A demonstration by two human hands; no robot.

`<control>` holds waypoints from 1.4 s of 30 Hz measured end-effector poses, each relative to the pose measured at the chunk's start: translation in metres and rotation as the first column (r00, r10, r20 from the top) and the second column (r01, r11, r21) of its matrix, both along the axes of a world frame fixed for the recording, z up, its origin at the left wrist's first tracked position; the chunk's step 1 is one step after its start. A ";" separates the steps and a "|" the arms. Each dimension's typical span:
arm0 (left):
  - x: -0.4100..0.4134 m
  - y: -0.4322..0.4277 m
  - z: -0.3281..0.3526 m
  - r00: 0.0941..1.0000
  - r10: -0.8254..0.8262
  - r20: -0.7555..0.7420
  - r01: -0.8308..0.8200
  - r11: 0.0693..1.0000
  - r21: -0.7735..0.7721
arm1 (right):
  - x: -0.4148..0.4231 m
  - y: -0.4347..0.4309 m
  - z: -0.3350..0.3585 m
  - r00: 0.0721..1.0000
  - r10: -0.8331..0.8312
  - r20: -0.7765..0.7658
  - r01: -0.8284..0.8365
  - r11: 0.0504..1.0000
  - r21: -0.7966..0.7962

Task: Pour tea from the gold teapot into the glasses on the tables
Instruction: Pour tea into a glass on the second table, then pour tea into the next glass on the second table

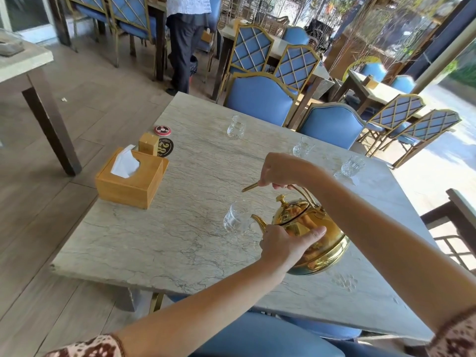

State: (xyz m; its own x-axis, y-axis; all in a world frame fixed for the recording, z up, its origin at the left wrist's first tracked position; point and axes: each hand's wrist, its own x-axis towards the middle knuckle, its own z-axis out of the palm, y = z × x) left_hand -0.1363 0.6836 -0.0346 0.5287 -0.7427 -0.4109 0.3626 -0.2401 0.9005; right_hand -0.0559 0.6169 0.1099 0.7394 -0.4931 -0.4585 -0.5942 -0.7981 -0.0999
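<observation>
Pale veined marble table (pixel 159 240) on grey wood-plank floor (pixel 85 104), blue gold-framed chairs (pixel 260 99) along its far side, more tables (pixel 376 91) beyond, daylight from the right

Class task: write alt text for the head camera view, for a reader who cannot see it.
A person tilts a gold teapot toward the nearest glass on a marble table, right hand on the handle, left hand steadying the body. Three more glasses, a wooden tissue box and blue chairs lie beyond.

Bare forearms; short sleeves (pixel 98 347) patterned brown and cream with dark trim.
</observation>
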 end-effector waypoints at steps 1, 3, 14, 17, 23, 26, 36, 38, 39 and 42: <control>0.000 0.001 0.001 1.000 0.000 0.003 0.000 1.000 -0.001 | 0.000 0.000 -0.001 1.000 -0.004 0.000 0.004 1.000 0.007; 0.000 0.002 0.001 1.000 0.001 0.002 -0.001 1.000 0.004 | 0.001 0.000 -0.002 1.000 -0.012 0.001 0.012 1.000 0.016; 0.001 0.016 0.015 0.998 -0.021 0.051 0.021 1.000 0.002 | 0.001 -0.002 -0.011 0.999 -0.028 0.016 0.028 1.000 0.011; 0.002 0.020 0.014 0.996 -0.044 0.071 0.042 0.999 0.034 | -0.002 -0.002 -0.013 0.998 -0.053 0.027 0.052 0.998 0.019; 0.001 0.023 -0.007 0.975 -0.117 0.189 0.084 0.981 0.172 | -0.034 -0.006 -0.023 0.971 -0.201 0.127 0.190 0.977 0.093; -0.003 0.030 0.006 0.934 -0.196 0.299 0.137 0.969 0.206 | -0.063 -0.012 -0.025 0.917 -0.310 0.251 0.265 0.944 0.197; -0.036 -0.006 0.037 0.841 -0.370 0.395 0.321 0.929 0.187 | -0.143 -0.057 0.011 0.759 -0.452 0.468 0.377 0.892 0.250; -0.051 -0.017 0.040 0.846 -0.396 0.357 0.359 0.918 0.169 | -0.154 -0.074 0.013 0.784 -0.459 0.418 0.410 0.888 0.208; -0.060 -0.024 0.042 0.847 -0.404 0.345 0.373 0.915 0.157 | -0.159 -0.083 0.012 0.793 -0.469 0.389 0.426 0.883 0.197; -0.086 -0.049 0.035 0.881 -0.359 0.307 0.347 0.933 0.096 | -0.175 -0.110 0.009 0.819 -0.479 0.316 0.448 0.878 0.172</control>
